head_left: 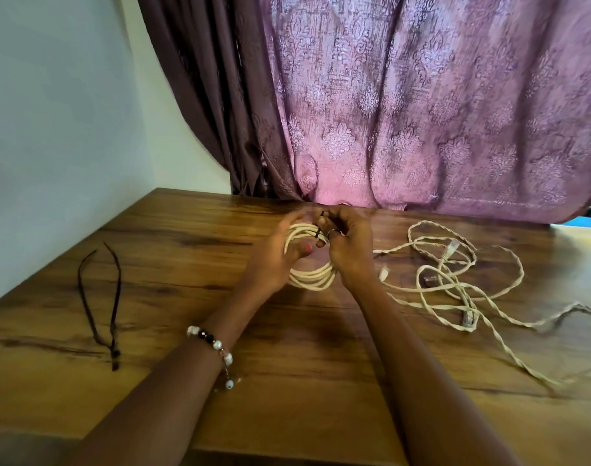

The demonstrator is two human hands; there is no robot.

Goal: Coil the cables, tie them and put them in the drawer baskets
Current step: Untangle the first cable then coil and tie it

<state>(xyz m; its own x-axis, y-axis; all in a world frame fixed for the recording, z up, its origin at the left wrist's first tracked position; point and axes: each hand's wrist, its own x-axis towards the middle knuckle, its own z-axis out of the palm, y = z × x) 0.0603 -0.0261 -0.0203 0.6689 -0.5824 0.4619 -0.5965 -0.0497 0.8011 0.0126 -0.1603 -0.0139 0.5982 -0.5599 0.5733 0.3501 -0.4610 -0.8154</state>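
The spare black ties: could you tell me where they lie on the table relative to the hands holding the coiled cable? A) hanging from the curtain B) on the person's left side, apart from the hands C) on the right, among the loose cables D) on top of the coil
B: the black ties lie alone on the wooden table, well left of the left hand and the coiled cable.

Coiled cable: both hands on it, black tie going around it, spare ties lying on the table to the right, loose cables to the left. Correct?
Sides are swapped. The head view shows the spare ties on the table to the person's left and the loose cables to the right. The rest holds: left hand and right hand hold the coiled cable, with a black tie around it.
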